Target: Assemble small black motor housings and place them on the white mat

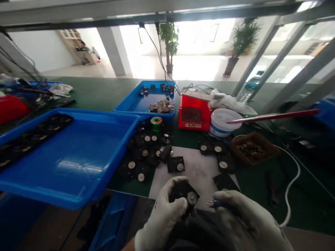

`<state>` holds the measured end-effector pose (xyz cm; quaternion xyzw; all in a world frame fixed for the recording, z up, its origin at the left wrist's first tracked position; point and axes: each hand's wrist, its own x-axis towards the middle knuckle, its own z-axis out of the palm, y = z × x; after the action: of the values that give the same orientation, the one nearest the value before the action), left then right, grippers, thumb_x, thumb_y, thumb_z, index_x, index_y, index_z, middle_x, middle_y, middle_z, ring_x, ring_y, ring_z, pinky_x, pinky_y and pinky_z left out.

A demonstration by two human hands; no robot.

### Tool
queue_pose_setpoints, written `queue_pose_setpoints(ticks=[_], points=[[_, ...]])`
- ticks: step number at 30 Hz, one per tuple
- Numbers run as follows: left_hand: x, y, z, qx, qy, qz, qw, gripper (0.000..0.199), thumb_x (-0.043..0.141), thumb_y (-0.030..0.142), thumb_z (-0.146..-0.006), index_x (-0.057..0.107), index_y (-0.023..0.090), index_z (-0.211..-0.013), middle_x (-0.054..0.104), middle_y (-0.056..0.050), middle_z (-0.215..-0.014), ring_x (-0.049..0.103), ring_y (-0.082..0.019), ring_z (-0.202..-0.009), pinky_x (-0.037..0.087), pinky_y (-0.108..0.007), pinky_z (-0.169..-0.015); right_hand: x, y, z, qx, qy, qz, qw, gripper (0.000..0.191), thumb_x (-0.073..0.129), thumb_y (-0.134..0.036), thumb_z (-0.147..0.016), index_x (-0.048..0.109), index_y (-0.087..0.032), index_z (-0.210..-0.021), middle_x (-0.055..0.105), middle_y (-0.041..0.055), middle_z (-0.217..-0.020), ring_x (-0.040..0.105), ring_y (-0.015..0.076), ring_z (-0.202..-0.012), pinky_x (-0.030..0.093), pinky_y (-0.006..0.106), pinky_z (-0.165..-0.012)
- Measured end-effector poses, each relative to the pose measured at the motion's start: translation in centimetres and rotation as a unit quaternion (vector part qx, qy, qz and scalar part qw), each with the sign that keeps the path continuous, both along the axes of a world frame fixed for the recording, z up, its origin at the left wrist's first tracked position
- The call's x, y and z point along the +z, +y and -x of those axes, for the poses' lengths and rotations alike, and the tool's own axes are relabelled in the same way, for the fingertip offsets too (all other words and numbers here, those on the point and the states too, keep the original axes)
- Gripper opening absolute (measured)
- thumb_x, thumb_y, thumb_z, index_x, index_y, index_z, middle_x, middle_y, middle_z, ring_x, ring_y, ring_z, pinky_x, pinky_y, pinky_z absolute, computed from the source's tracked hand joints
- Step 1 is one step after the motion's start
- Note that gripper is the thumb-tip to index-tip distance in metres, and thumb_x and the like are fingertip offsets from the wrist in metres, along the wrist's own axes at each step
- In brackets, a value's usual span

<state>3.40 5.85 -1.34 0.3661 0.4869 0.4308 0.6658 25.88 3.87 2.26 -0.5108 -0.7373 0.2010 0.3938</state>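
L hand in a white glove grips a black part w/ a round silver disc, fingers wrapped tight around it, just above a white sheet. R hand, also gloved, has fingers shut on a small blue-handled tool. The tool's thin tip points at the part, close, but can't tell if touching. Looks like the step now is work on this one part, & the tip needs to meet it. More black parts lie on the desk by the sheet. Big blue tray has a row of black pieces inside. Far blue tray holds black bits & a grey heap. Brown tray holds small round bits.
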Motion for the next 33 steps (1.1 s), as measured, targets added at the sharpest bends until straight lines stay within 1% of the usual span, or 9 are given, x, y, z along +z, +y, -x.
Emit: queue_pose_setpoints(ticks=[1,3,6,9,14,22,28,31,33], points=[[0.0,-0.3,-0.1,-0.006,0.011,-0.009,1.0,0.049,0.078,0.029,-0.077,0.069,0.02,-0.124,0.074,-0.005,-0.099,0.071,-0.024,-0.087,0.058,-0.032,-0.079,0.0,0.0,0.1,0.004,0.009,0.019,1.0,0.015,0.06,-0.027,-0.098,0.072,-0.029,-0.107,0.079,0.003,-0.095,0.078,0.0194,-0.083,0.063,0.024,-0.074],[0.1,-0.9,-0.5,-0.006,0.035,-0.027,0.999,0.049,0.078,0.034,-0.077,0.07,0.02,-0.124,0.074,-0.006,-0.099,0.071,-0.026,-0.088,0.059,-0.034,-0.08,-0.2,0.0,0.4,0.014,0.039,0.102,0.994,0.017,0.057,-0.03,-0.1,0.072,-0.027,-0.108,0.08,0.004,-0.095,0.078,0.0197,-0.085,0.063,0.023,-0.075],[0.4,-1.6,-1.2,-0.007,0.061,-0.04,0.997,0.049,0.076,0.036,-0.077,0.071,0.02,-0.123,0.076,-0.008,-0.102,0.072,-0.027,-0.092,0.06,-0.034,-0.082,-0.7,-0.2,0.6,0.034,0.097,0.266,0.958,0.019,0.052,-0.035,-0.102,0.066,-0.024,-0.108,0.077,0.0037,-0.089,0.076,0.0185,-0.079,0.061,0.022,-0.07],[0.6,-1.8,-1.7,-0.012,0.078,-0.04,0.996,0.049,0.075,0.034,-0.077,0.069,0.02,-0.123,0.076,-0.008,-0.106,0.072,-0.028,-0.096,0.059,-0.034,-0.084,-0.7,-0.5,0.6,0.045,0.143,0.329,0.932,0.015,0.051,-0.035,-0.101,0.061,-0.023,-0.103,0.072,-0.0003,-0.077,0.069,0.0153,-0.067,0.056,0.022,-0.065],[0.9,-1.9,-2.1,-0.019,0.081,-0.02,0.996,0.05,0.073,0.031,-0.075,0.068,0.02,-0.124,0.076,-0.009,-0.11,0.071,-0.031,-0.102,0.06,-0.035,-0.085,-0.5,-0.5,0.6,0.043,0.153,0.328,0.931,0.013,0.053,-0.035,-0.099,0.061,-0.024,-0.1,0.07,-0.0021,-0.075,0.067,0.0156,-0.068,0.054,0.023,-0.067],[1.0,-2.0,-2.2,-0.013,0.081,-0.017,0.996,0.046,0.071,0.025,-0.074,0.07,0.02,-0.12,0.077,-0.009,-0.106,0.072,-0.027,-0.094,0.06,-0.034,-0.083,-0.7,-0.6,0.9,0.025,0.143,0.318,0.937,0.015,0.055,-0.037,-0.098,0.063,-0.024,-0.1,0.073,-0.0005,-0.08,0.068,0.0161,-0.069,0.054,0.023,-0.064],[0.9,-2.1,-1.7,-0.011,0.076,-0.017,0.997,0.049,0.075,0.031,-0.074,0.07,0.02,-0.122,0.076,-0.009,-0.105,0.072,-0.027,-0.091,0.061,-0.033,-0.078,-0.2,-0.4,1.2,0.039,0.136,0.314,0.939,0.013,0.055,-0.034,-0.098,0.064,-0.024,-0.1,0.074,0.0003,-0.083,0.072,0.0171,-0.075,0.057,0.022,-0.067],[0.7,-2.2,-1.4,-0.001,0.074,-0.025,0.997,0.049,0.075,0.034,-0.075,0.07,0.019,-0.122,0.076,-0.01,-0.107,0.073,-0.03,-0.097,0.061,-0.036,-0.083,-0.8,-0.5,1.6,0.035,0.127,0.292,0.947,0.016,0.052,-0.033,-0.1,0.065,-0.025,-0.101,0.076,0.0007,-0.084,0.075,0.0175,-0.076,0.059,0.022,-0.066],[0.4,-2.1,-1.3,0.023,0.097,-0.041,0.994,0.047,0.073,0.031,-0.075,0.07,0.019,-0.121,0.076,-0.01,-0.111,0.072,-0.031,-0.103,0.06,-0.037,-0.089,-1.9,-0.6,2.2,-0.006,0.106,0.239,0.965,0.019,0.05,-0.035,-0.102,0.065,-0.025,-0.109,0.078,0.0019,-0.088,0.077,0.0185,-0.077,0.061,0.022,-0.067]])
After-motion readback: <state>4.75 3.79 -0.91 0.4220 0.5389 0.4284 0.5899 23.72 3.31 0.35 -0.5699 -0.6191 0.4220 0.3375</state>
